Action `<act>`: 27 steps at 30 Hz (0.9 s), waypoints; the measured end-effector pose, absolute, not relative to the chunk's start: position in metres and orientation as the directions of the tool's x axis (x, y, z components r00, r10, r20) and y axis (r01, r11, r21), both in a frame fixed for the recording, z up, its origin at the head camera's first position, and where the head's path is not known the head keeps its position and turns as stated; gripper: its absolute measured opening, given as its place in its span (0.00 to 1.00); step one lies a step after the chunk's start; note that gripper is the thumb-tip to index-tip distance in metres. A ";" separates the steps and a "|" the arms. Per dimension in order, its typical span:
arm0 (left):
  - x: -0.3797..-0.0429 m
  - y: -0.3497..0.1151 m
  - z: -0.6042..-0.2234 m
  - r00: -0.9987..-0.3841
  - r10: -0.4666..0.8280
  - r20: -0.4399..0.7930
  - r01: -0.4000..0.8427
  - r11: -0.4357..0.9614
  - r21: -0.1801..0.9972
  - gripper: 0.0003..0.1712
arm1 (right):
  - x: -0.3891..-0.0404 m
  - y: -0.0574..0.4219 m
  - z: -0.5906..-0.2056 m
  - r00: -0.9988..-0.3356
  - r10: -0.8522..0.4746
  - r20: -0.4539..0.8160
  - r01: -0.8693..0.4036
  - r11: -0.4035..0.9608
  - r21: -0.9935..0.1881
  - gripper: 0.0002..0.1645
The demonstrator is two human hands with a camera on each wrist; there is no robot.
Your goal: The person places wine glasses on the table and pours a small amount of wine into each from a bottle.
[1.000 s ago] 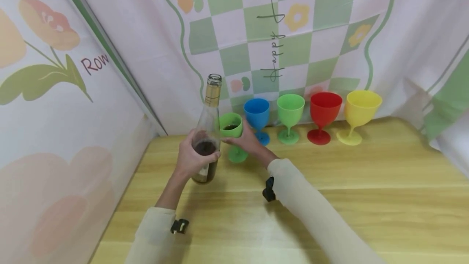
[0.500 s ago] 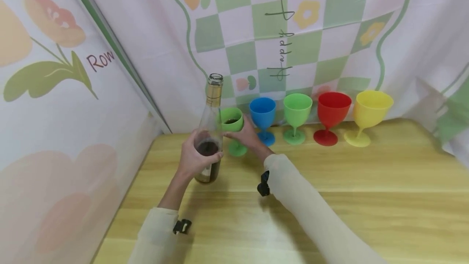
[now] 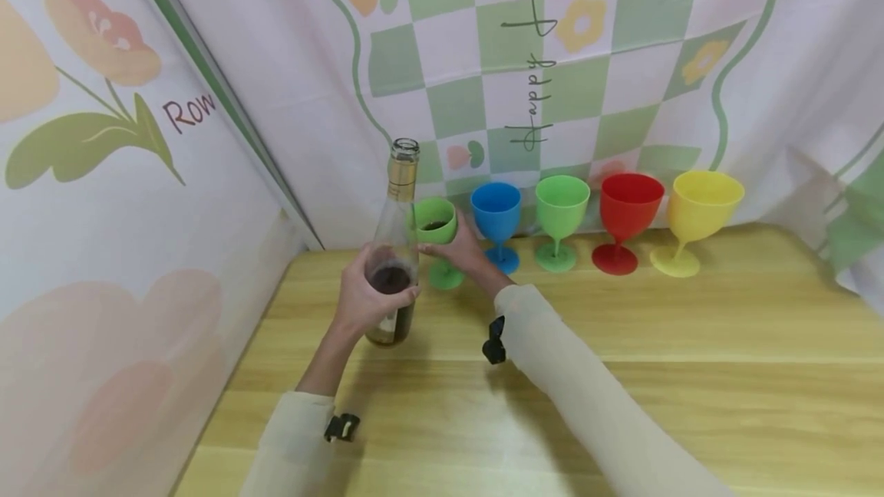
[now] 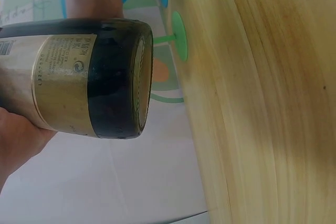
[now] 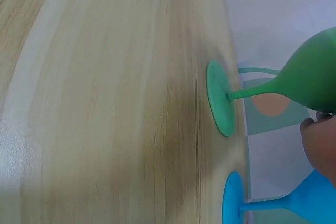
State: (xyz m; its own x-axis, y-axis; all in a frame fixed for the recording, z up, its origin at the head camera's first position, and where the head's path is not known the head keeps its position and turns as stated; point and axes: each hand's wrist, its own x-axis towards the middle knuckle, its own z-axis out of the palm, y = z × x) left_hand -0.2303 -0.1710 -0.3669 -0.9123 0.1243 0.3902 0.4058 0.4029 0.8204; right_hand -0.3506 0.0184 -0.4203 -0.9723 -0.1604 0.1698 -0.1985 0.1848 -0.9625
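Note:
My left hand (image 3: 366, 297) grips a glass wine bottle (image 3: 394, 232) with a gold neck band, held upright, its mouth uncovered and dark liquid in its lower part. The left wrist view shows the bottle's base (image 4: 121, 80) raised off the table and its pale label. To the right of the bottle, my right hand (image 3: 466, 248) holds a green goblet (image 3: 442, 236) by the bowl, with dark liquid inside. The bottle covers this goblet's left edge in the head view. In the right wrist view, the goblet's round foot (image 5: 219, 98) is close over the table's back edge.
A blue goblet (image 3: 496, 213), another green goblet (image 3: 561, 209), a red goblet (image 3: 628, 209) and a yellow goblet (image 3: 700, 209) stand in a row along the back of the wooden table (image 3: 621, 374). Printed curtains (image 3: 442, 52) hang behind and at the left.
My right hand has moved the green goblet away from me, toward the back curtain. The left hand keeps the bottle upright in about the same place. The head view has shifted slightly.

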 end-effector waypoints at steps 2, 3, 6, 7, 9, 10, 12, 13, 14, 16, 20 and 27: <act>-0.230 -0.171 -0.367 -0.914 0.125 0.386 0.402 0.409 0.820 0.39 | -0.349 0.020 -0.419 -0.971 -0.149 0.187 -0.214 0.193 -0.958 0.67; -0.230 -0.171 -0.368 -0.915 0.125 0.384 0.400 0.411 0.819 0.40 | -0.348 0.021 -0.417 -0.970 -0.142 0.197 -0.222 0.191 -0.956 0.68; -0.230 -0.171 -0.368 -0.917 0.125 0.379 0.395 0.415 0.820 0.40 | -0.345 0.022 -0.410 -0.966 -0.126 0.226 -0.246 0.175 -0.953 0.69; -0.230 -0.171 -0.367 -0.917 0.126 0.379 0.396 0.415 0.819 0.39 | -0.344 0.023 -0.407 -0.965 -0.125 0.232 -0.251 0.166 -0.954 0.69; -0.230 -0.171 -0.367 -0.915 0.126 0.383 0.399 0.416 0.817 0.39 | -0.342 0.024 -0.399 -0.961 -0.121 0.248 -0.264 0.136 -0.955 0.67; -0.230 -0.171 -0.367 -0.914 0.126 0.385 0.401 0.417 0.816 0.39 | -0.341 0.025 -0.395 -0.959 -0.118 0.256 -0.271 0.132 -0.954 0.66; -0.230 -0.171 -0.366 -0.913 0.127 0.387 0.403 0.418 0.814 0.39 | -0.337 0.028 -0.387 -0.957 -0.111 0.267 -0.281 0.136 -0.950 0.66; -0.230 -0.171 -0.367 -0.913 0.127 0.387 0.403 0.420 0.813 0.39 | -0.336 0.030 -0.383 -0.952 -0.111 0.286 -0.299 0.126 -0.946 0.65; -0.230 -0.171 -0.367 -0.914 0.127 0.385 0.402 0.421 0.813 0.39 | -0.334 0.032 -0.379 -0.947 -0.111 0.302 -0.314 0.116 -0.942 0.65; -0.230 -0.171 -0.367 -0.916 0.127 0.379 0.396 0.420 0.817 0.39 | -0.331 0.037 -0.372 -0.931 -0.117 0.346 -0.356 0.085 -0.931 0.62; -0.229 -0.170 -0.368 -0.921 0.122 0.371 0.386 0.418 0.822 0.40 | -0.324 0.049 -0.360 -0.886 -0.108 0.451 -0.457 0.042 -0.888 0.55; -0.227 -0.168 -0.368 -0.926 0.115 0.359 0.373 0.419 0.828 0.42 | -0.320 0.079 -0.355 -0.813 0.002 0.582 -0.577 0.129 -0.807 0.38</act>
